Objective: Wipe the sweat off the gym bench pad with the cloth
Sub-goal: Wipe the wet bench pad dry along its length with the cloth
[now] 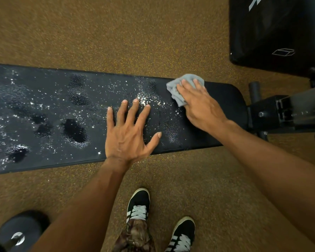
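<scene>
- Head view: the left hand (pixel 127 137) lies flat on the black bench (pixel 224 100) pad. Its fingers (pixel 134 110) are straight and spread, and they hold nothing.
- The right hand (pixel 201 106) presses the grey cloth (pixel 180 88) onto the pad. Its fingers (pixel 185 84) lie nearly straight on top of the cloth, and the thumb is hidden.
- The cloth is bunched under the right fingers and pokes out beyond their tips, at the far edge of the pad.
- Sweat droplets (pixel 145 99) glisten just past the left fingertips, between the two hands. More droplets are scattered along the pad to the left of the left fingers.
- To the right of the right fingers the pad looks matt and dry, and it ends at a black metal frame (pixel 287 113).
- Behind the wrists, two black-and-white shoes (pixel 138 204) stand on the speckled floor (pixel 153 42).
</scene>
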`<state>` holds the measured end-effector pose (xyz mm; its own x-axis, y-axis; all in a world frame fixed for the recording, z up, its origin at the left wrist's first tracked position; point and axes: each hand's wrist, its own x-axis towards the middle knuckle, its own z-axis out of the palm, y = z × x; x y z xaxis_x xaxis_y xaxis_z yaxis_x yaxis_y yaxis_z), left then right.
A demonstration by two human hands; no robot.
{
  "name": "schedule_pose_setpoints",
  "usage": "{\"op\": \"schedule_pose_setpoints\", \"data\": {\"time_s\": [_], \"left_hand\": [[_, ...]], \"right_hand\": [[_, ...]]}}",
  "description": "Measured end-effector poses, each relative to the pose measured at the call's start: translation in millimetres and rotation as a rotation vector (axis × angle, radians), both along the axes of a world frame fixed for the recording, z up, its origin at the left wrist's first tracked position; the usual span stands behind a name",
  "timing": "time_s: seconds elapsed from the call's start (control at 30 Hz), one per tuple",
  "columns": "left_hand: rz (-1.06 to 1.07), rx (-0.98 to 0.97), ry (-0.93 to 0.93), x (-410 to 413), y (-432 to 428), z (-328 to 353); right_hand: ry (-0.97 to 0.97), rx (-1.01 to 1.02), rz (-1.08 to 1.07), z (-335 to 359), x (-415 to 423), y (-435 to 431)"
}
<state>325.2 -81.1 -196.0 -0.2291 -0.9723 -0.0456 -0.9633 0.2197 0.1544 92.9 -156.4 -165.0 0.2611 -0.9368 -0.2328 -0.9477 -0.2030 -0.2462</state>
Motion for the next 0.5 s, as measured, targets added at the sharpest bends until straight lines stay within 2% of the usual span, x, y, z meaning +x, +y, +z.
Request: {"op": "schedule_pose_setpoints", "data": {"time_s": [0.13, 0.23, 0.3, 0.4, 0.5], "left_hand": [[-0.004, -0.017, 0.015, 0.2, 0.5, 0.5], [-0.006, -0.008, 0.011, 0.1, 0.7, 1.9], [-0.004, -0.002, 0.007, 0.3, 0.1, 2.5], [-0.003, 0.002, 0.004, 0.0, 0.2, 2.3], [-0.002, -0.01, 0.003, -0.1, 1.1, 1.4]], "right_hand": [[-0.06, -0.039, -0.061, -7.3, 34.7, -7.3], [-0.108, -0.046, 0.081, -6.2, 21.7, 27.9], [-0.073, -0.026, 0.139, -2.3, -1.5, 45.7], [-0.009, 0.009, 0.06, 0.4, -16.1, 38.5], [-0.026, -0.016, -0.049, -2.9, 12.4, 24.9]]}}
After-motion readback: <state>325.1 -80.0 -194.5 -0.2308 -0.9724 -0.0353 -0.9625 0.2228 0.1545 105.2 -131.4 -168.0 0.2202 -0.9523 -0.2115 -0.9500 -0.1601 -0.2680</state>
